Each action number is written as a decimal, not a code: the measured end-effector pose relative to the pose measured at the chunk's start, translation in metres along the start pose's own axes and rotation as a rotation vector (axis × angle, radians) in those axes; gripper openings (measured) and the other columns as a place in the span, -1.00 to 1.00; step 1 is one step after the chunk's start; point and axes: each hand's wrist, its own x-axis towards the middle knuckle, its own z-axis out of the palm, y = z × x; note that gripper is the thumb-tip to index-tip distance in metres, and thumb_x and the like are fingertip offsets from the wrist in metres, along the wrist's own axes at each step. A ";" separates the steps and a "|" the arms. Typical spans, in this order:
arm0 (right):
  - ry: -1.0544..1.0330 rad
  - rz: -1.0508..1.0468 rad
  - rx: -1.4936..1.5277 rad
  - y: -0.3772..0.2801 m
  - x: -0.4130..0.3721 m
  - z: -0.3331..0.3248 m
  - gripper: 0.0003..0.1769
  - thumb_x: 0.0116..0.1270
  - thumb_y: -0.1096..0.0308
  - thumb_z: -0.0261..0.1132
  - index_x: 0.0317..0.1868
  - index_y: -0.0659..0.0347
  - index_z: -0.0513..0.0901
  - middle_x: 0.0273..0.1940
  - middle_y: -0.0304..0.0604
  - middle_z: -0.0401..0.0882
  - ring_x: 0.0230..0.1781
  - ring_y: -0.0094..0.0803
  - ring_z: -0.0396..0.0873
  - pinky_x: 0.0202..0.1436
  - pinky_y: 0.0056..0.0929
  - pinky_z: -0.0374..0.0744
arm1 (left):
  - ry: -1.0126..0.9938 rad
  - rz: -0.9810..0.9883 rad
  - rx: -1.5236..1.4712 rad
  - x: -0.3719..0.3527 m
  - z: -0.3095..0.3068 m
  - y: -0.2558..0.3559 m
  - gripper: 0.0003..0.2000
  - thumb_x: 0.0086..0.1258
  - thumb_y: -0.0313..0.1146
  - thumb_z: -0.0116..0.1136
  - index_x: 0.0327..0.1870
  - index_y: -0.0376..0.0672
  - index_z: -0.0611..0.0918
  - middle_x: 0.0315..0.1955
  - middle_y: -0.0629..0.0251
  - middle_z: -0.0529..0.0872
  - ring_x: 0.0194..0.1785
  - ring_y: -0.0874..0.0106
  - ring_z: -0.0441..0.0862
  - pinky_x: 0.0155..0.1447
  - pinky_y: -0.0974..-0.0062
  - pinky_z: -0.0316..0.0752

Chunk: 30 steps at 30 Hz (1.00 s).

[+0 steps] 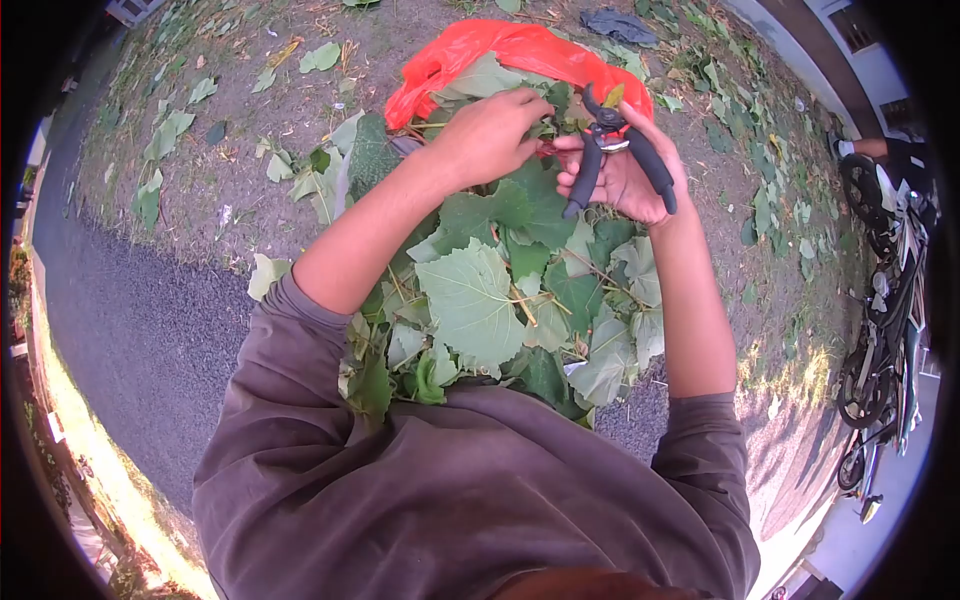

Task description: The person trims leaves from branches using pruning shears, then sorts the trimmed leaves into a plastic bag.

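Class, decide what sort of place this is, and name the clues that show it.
Outdoors, probably a roadside verge or yard: leaf-strewn brown earth meets dark grey asphalt, with parked motorcycles near a pale-walled building.

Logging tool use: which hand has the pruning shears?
The right hand: the black-handled pruning shears lie across its palm; the left hand is among the leaves, no tool visible.

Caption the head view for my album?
Right hand holding black-handled pruning shears near green leaves, red plastic bag.

Red bag [440, 62], leaf pile [470, 300] in the way; passage — above left asphalt [140, 340].
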 end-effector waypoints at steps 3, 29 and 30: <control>0.246 0.138 -0.128 -0.003 -0.004 -0.009 -0.15 0.63 -0.21 0.10 0.29 0.64 0.59 -0.08 0.27 0.79 -0.01 0.19 0.81 0.27 0.09 0.73 | 0.031 -0.009 0.036 0.008 -0.012 0.000 -0.64 0.47 -0.41 0.30 0.27 -0.14 0.67 0.14 0.13 0.70 0.23 0.00 0.70 0.26 0.03 0.65; 0.823 -0.083 -1.384 -0.092 -0.062 0.061 -0.43 0.35 -0.10 0.49 0.00 0.32 0.79 -0.32 -0.20 0.67 -0.33 -0.40 0.68 -0.20 -0.36 0.60 | -0.247 0.437 0.063 0.109 0.047 -0.094 -0.47 0.65 -0.15 0.14 0.58 -0.02 0.46 0.35 0.07 0.59 0.41 0.03 0.56 0.46 0.02 0.50; 0.738 -0.112 -1.322 -0.107 -0.067 0.063 -0.44 0.38 -0.09 0.46 0.01 0.33 0.79 -0.33 -0.22 0.64 -0.33 -0.40 0.69 -0.22 -0.36 0.60 | -0.208 0.396 0.007 0.126 0.049 -0.101 -0.50 0.61 -0.16 0.17 0.53 0.02 0.51 0.34 0.10 0.62 0.38 0.05 0.59 0.40 0.03 0.53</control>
